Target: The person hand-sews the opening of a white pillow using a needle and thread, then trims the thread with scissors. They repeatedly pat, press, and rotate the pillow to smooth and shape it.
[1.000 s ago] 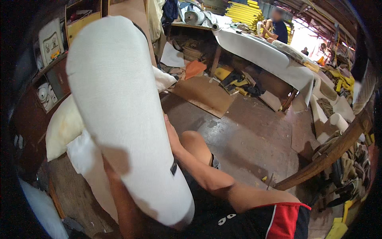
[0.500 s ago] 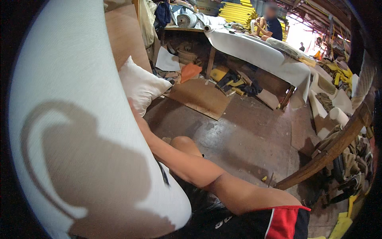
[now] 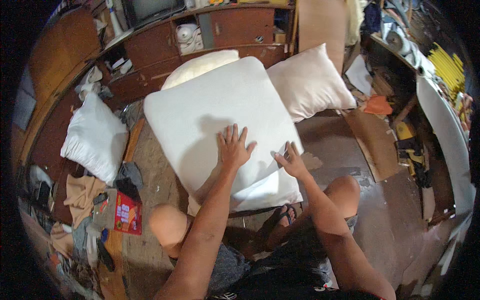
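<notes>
Left hand (image 3: 233,148): your fingers are spread, palm down, over the white cushion (image 3: 220,97).
Right hand (image 3: 294,163): apart from your left, by the cushion's right edge, thumb held off the fingers (I cannot tell whether they pinch the dark patch (image 3: 283,153) there).
Cushion's place: lying in front of you, above white fabric (image 3: 272,193) showing along its near side.
Farther out: a cream pillow (image 3: 197,69) behind, a pale pink pillow (image 3: 312,82) right of it.
Your left: a white pillow (image 3: 95,140), well apart, with a red package (image 3: 128,214) nearer you.
Back: a brown cabinet (image 3: 152,48).
</notes>
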Demonstrator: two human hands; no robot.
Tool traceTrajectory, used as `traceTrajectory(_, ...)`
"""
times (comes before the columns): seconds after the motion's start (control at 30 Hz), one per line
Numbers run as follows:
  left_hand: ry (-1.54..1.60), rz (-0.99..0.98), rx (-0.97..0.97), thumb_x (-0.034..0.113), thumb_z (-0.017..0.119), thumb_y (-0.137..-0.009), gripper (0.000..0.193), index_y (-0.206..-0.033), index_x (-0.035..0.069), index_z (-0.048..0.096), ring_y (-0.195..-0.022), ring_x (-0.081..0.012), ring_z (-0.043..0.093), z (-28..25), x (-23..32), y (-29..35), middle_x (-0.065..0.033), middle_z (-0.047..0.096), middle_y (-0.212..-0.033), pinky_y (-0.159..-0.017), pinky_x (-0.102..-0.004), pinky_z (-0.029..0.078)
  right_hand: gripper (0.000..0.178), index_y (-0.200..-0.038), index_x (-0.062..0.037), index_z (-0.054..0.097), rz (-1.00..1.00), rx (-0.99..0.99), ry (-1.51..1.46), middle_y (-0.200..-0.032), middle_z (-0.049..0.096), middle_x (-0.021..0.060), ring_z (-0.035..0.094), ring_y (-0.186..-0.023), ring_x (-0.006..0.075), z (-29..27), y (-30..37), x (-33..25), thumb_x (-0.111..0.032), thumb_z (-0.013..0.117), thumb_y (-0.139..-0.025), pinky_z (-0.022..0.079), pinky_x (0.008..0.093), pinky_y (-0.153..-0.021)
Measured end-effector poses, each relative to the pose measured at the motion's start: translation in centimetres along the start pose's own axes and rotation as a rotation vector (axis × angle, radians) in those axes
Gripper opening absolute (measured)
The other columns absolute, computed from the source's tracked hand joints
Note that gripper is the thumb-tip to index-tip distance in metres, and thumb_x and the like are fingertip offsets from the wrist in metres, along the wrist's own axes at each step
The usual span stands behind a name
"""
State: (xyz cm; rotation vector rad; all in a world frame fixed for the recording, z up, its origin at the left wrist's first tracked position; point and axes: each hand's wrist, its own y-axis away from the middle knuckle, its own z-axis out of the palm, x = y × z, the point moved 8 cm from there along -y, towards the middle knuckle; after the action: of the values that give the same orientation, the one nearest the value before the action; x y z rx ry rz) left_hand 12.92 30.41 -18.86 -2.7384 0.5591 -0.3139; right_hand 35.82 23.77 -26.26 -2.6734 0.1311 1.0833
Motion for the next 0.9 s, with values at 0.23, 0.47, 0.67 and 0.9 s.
traceTrajectory(0.23,0.032,-0.859,0.229,0.055,0.065,-0.092,0.087,-0.159,0.007,0.035,-0.155,-0.0417,0.019,-4.5,-22.2,6.4,-0.0183,0.029,-0.166,-0.12,-0.0711,0.014,0.08,-0.143,0.0032,0.051,-0.094,0.26,0.296,-0.137,0.053,0.0335,0.052,-0.127,0.0495,-3.3,-2.7,-3.0,-0.05,0.074,-0.088,0.045,0.0554,-0.104)
traceTrajectory(0.47,1.236,-1.129,0.452,0.064,0.071,-0.087,0.102,-0.158,0.001,0.034,-0.141,-0.041,0.045,0.4,-31.9,13.7,-0.0214,0.048,-0.154,-0.117,-0.0573,0.035,0.086,-0.134,0.0073,0.058,0.074,0.109,-0.137,-0.128,0.064,0.0307,0.062,-0.121,0.044,-5.8,-11.0,-4.5,-0.058,0.077,-0.082,0.047,0.0469,-0.104)
traceTrajectory(0.67,1.622,-0.983,0.354,0.066,0.071,-0.087,0.099,-0.152,-0.003,0.042,-0.127,-0.0362,0.06,0.7,-28.5,11.6,-0.0219,0.057,-0.144,-0.106,-0.0478,0.05,0.085,-0.137,0.0044,0.06,0.209,0.068,-0.314,-0.12,0.071,0.0263,0.071,-0.109,0.0347,-5.3,-10.9,-1.9,-0.057,0.078,-0.081,0.052,0.0423,-0.098)
traceTrajectory(0.9,1.312,-0.683,0.694,0.059,0.057,-0.1,0.085,-0.154,-0.004,0.037,-0.131,-0.0352,0.056,-10.7,-26.7,9.3,-0.0188,0.051,-0.151,-0.109,-0.0448,0.047,0.07,-0.14,0.0025,0.059,0.016,0.311,-0.521,-0.125,0.07,0.0237,0.069,-0.111,0.0301,-10.1,-11.0,-5.8,-0.044,0.076,-0.089,0.051,0.0388,-0.099)
